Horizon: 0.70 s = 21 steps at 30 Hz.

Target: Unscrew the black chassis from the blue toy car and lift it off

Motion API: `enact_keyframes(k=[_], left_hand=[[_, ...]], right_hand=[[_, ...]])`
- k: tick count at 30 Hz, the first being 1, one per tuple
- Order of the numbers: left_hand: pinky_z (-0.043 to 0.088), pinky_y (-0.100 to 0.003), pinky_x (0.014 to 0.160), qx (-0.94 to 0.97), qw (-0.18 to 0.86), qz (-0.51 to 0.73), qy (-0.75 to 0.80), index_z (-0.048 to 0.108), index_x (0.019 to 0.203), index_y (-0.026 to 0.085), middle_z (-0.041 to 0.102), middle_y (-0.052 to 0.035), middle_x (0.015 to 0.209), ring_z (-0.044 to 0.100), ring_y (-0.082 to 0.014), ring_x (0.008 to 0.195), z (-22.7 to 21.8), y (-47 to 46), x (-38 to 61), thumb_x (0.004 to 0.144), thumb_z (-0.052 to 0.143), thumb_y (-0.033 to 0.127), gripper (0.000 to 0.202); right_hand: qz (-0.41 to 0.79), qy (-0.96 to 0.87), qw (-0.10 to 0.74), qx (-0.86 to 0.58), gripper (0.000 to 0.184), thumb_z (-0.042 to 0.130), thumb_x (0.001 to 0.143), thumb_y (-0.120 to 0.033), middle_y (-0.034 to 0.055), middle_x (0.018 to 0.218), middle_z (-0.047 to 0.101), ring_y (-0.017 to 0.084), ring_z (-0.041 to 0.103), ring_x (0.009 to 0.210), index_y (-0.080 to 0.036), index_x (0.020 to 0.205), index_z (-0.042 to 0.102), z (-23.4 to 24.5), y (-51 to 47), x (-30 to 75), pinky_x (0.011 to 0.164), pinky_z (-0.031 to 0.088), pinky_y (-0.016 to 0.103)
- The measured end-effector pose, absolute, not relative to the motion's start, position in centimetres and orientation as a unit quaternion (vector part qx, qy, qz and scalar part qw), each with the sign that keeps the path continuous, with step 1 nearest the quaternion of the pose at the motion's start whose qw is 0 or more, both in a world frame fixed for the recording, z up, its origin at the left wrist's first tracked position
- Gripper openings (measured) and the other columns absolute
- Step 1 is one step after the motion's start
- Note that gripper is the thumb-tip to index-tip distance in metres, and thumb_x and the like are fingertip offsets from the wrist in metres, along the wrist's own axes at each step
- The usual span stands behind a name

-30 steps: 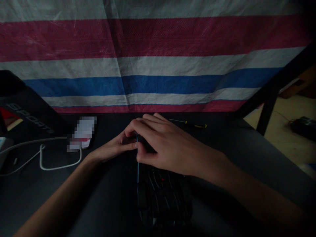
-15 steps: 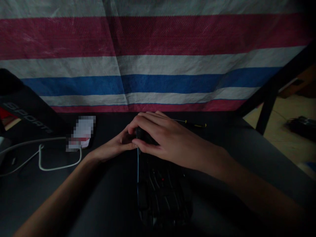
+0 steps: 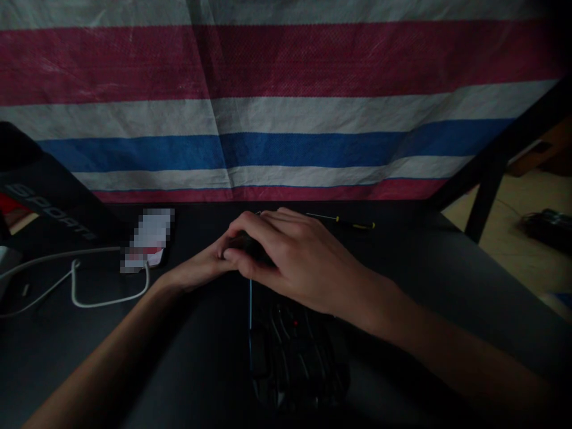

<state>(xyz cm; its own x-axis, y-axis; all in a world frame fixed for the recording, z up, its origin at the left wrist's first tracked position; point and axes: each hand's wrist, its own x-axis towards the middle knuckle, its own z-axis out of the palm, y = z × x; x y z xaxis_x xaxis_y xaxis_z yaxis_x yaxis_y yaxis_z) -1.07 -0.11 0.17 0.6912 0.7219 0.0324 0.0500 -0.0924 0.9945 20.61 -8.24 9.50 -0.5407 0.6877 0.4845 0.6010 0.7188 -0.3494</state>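
A black toy car, with chunky wheels and a small red spot, lies lengthwise on the dark tabletop, and a thin blue line runs along its left side. My right hand arches over the car's far end, its fingers curled down and its thumb near the forefinger. My left hand reaches in from the left and grips at the same end; most of its fingers are hidden behind my right hand. Between the hands a dark part of the car shows dimly. Behind them lies a thin screwdriver with a black and yellow handle.
To the left, a phone with a blurred screen lies by a white cable. A dark cylinder marked SPORTS leans at far left. Striped plastic sheeting hangs behind the table; a dark frame bar stands at right.
My right hand has shifted slightly left and toward me, its thumb now further over my left hand. The car stays nearly in place.
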Motion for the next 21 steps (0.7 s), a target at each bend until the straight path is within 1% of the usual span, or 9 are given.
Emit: enact_keyframes(k=[2, 3, 6, 7, 12, 16, 18, 20, 21], left_hand=[[0.04, -0.046, 0.118, 0.685, 0.61, 0.278, 0.284, 0.055, 0.14, 0.029, 0.062, -0.0052, 0.14, 0.048, -0.0317, 0.141, 0.3, -0.1, -1.0, 0.085, 0.079, 0.029, 0.06], [0.041, -0.046, 0.117, 0.684, 0.615, 0.275, 0.281, 0.053, 0.143, 0.029, 0.061, -0.0064, 0.142, 0.048, -0.032, 0.142, 0.3, -0.1, -0.9, 0.085, 0.079, 0.03, 0.063], [0.045, -0.046, 0.112, 0.681, 0.631, 0.266, 0.259, 0.056, 0.14, 0.025, 0.066, -0.0106, 0.136, 0.052, -0.0338, 0.138, 0.5, -0.2, -0.6, 0.083, 0.081, 0.03, 0.063], [0.046, -0.046, 0.111, 0.681, 0.633, 0.266, 0.255, 0.057, 0.138, 0.024, 0.067, -0.0111, 0.134, 0.053, -0.034, 0.138, 0.6, -0.2, -0.6, 0.083, 0.081, 0.029, 0.061], [0.045, -0.044, 0.112, 0.682, 0.617, 0.283, 0.273, 0.057, 0.137, 0.027, 0.066, -0.0077, 0.135, 0.046, -0.0328, 0.144, 0.9, -0.4, -0.4, 0.08, 0.083, 0.027, 0.062], [0.046, -0.045, 0.111, 0.672, 0.629, 0.276, 0.277, 0.054, 0.139, 0.027, 0.067, -0.0076, 0.131, 0.051, -0.0333, 0.139, 1.1, -0.6, -0.3, 0.08, 0.083, 0.026, 0.065], [0.047, -0.045, 0.111, 0.675, 0.627, 0.273, 0.278, 0.056, 0.136, 0.027, 0.066, -0.0061, 0.13, 0.055, -0.0318, 0.133, 1.2, -0.6, -0.3, 0.08, 0.083, 0.026, 0.062], [0.048, -0.042, 0.11, 0.685, 0.61, 0.276, 0.289, 0.06, 0.126, 0.025, 0.067, -0.003, 0.124, 0.059, -0.0273, 0.123, 1.1, -0.7, -0.4, 0.081, 0.081, 0.027, 0.05], [0.048, -0.041, 0.108, 0.689, 0.601, 0.276, 0.296, 0.062, 0.12, 0.023, 0.067, -0.0015, 0.118, 0.061, -0.0248, 0.117, 1.1, -0.7, -0.5, 0.082, 0.081, 0.028, 0.042]], right_hand=[[0.021, -0.868, 0.298, -0.396, 0.025, 0.048, 0.107, -0.037, 0.0058, 0.094, 0.072, 0.019, 0.063, 0.086, -0.017, 0.108, 0.063, 9.3, -8.1, 20.6, 0.089, 0.045, 0.036], [0.018, -0.871, 0.295, -0.393, 0.024, 0.048, 0.107, -0.035, 0.0053, 0.092, 0.071, 0.018, 0.062, 0.085, -0.016, 0.107, 0.064, 9.4, -8.0, 20.7, 0.089, 0.045, 0.035], [0.055, -0.891, 0.292, -0.344, 0.012, 0.053, 0.103, -0.02, 0.0051, 0.101, 0.07, 0.018, 0.062, 0.095, -0.016, 0.109, 0.062, 9.8, -7.8, 21.2, 0.093, 0.045, 0.034], [0.064, -0.896, 0.293, -0.328, 0.011, 0.053, 0.101, -0.016, 0.0054, 0.104, 0.069, 0.018, 0.061, 0.099, -0.017, 0.109, 0.061, 10.0, -7.8, 21.4, 0.095, 0.045, 0.034], [0.074, -0.92, 0.273, -0.271, 0.015, 0.052, 0.098, -0.01, 0.0051, 0.109, 0.065, 0.018, 0.058, 0.106, -0.02, 0.107, 0.059, 10.9, -8.0, 22.2, 0.1, 0.046, 0.037], [0.076, -0.928, 0.259, -0.255, 0.018, 0.05, 0.095, -0.004, 0.0048, 0.106, 0.063, 0.018, 0.057, 0.105, -0.02, 0.1, 0.057, 11.1, -8.1, 22.4, 0.094, 0.048, 0.034], [0.076, -0.924, 0.273, -0.257, 0.021, 0.048, 0.093, -0.001, 0.004, 0.102, 0.062, 0.018, 0.056, 0.102, -0.021, 0.095, 0.055, 10.8, -8.3, 22.0, 0.092, 0.048, 0.034], [0.08, -0.91, 0.296, -0.278, 0.027, 0.045, 0.089, 0.004, 0.0033, 0.098, 0.062, 0.018, 0.055, 0.1, -0.021, 0.092, 0.053, 10.4, -8.5, 21.4, 0.092, 0.048, 0.034], [0.084, -0.901, 0.31, -0.29, 0.03, 0.043, 0.086, 0.007, 0.003, 0.097, 0.061, 0.018, 0.054, 0.099, -0.021, 0.092, 0.052, 10.2, -8.5, 21.0, 0.091, 0.047, 0.034]])
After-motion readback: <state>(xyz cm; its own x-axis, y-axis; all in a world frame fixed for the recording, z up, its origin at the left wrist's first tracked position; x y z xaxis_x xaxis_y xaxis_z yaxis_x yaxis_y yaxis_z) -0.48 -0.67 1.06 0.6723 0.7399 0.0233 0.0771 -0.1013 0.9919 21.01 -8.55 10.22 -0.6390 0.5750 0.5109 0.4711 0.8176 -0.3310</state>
